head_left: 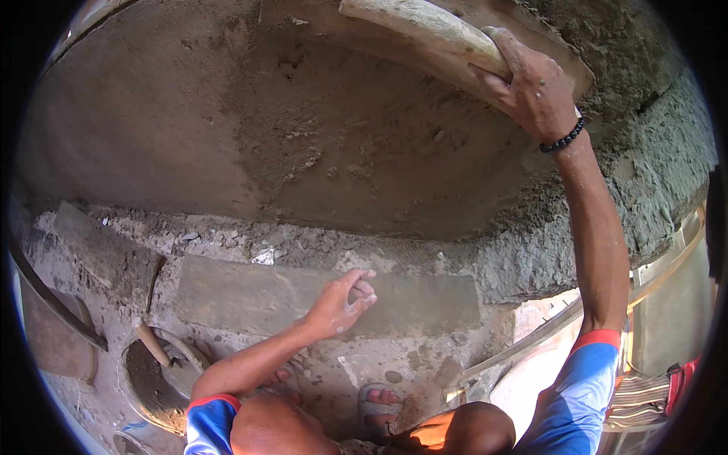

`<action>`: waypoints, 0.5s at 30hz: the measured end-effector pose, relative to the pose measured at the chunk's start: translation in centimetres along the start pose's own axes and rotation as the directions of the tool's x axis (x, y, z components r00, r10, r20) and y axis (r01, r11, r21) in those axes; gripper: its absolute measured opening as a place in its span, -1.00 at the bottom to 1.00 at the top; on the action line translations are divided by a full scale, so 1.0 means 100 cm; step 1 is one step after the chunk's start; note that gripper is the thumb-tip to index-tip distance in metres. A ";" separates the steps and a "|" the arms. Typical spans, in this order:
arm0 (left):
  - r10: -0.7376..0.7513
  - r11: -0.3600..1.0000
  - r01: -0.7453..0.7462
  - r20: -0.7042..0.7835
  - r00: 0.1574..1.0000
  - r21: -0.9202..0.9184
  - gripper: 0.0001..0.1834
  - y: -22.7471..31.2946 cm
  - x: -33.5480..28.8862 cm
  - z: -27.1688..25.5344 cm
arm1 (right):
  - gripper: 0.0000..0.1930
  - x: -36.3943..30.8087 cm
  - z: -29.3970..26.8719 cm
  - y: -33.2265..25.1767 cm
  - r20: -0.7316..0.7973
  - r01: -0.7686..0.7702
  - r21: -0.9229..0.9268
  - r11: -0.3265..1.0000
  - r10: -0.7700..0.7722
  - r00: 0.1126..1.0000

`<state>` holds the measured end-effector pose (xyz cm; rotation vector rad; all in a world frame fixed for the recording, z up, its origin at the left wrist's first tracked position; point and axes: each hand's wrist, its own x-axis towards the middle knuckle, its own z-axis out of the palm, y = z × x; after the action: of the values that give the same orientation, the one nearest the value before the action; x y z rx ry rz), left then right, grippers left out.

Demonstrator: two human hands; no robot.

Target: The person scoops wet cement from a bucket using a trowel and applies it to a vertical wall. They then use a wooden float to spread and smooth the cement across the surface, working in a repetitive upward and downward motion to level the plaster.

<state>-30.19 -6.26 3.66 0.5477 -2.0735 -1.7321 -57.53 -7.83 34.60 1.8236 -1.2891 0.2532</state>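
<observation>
My right hand is wrapped round the end of the pale, mortar-smeared wooden handle of a large plastering float. The float's flat board lies against the wall, whose surface is wet, grey-brown plaster. That plaster looks darker and rougher below the float, smoother and lighter to the left. My left hand hovers above a flat grey board on the ground, its fingers loosely bent, thumb apart, and nothing in them. Dried mortar dots both hands.
At lower left stands a bucket of mortar with a wooden-handled trowel in it. Crumbled mortar lines the wall's foot. A rough mortared ledge is at right, with a striped bag beyond. My sandalled foot is below.
</observation>
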 end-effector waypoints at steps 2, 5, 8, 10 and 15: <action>-0.012 1.000 0.012 0.020 1.000 0.004 -0.53 -0.011 0.000 -0.001 | -0.60 -0.005 0.002 -0.005 0.152 -0.083 -0.003 0.997 0.083 0.985; -0.012 1.000 0.012 0.042 0.999 -0.002 -0.53 -0.020 0.003 0.001 | -0.56 -0.031 0.003 -0.002 0.299 -0.105 -0.009 0.994 0.103 0.949; -0.045 0.999 0.046 0.076 0.996 -0.019 -0.54 -0.022 0.006 0.003 | -0.50 -0.074 0.004 0.006 0.422 -0.114 -0.032 0.993 0.117 0.899; -0.085 0.996 0.084 0.080 0.993 0.005 -0.55 -0.024 0.000 -0.005 | -0.46 -0.103 0.006 0.013 0.462 -0.135 -0.031 0.990 0.134 0.877; -0.154 0.988 0.153 0.088 0.984 0.020 -0.56 -0.031 0.000 -0.015 | -0.44 -0.179 -0.009 0.064 0.523 -0.121 -0.103 0.987 0.157 0.837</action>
<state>-29.23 -8.00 0.82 0.6608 -2.1557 -1.8619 -70.63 4.22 27.90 1.8080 -1.7917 -0.2405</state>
